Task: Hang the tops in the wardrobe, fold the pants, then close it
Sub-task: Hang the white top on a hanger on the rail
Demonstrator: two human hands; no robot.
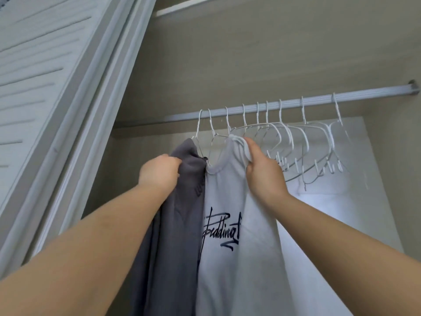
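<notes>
Two bare forearms are reaching up from the bottom corners toward clothes hanging inside an open wardrobe. Along the left edge, a white louvred wardrobe door (45, 71) is standing slid aside, its frame slanting upward. Just right of it, the left hand (159, 171) is bunching the shoulder of a dark grey top (177, 224), its fingers curled tight into the fabric. That top is hanging near the left end of the silver hanging rail (296, 103), on a white wire hanger (198, 131). Touching its right side, a white top (237, 201) with black script lettering across the chest is hanging from the next hanger. The right hand (264, 172) is gripping this top's right shoulder, fingers and thumb closing on the strap up by the hanger's arm. Further right along the rail, a row of bare white hangers (307, 142) is hanging close together, some tilting and overlapping. Behind them, a pale back panel (364, 201) is catching bright light toward the right edge.
</notes>
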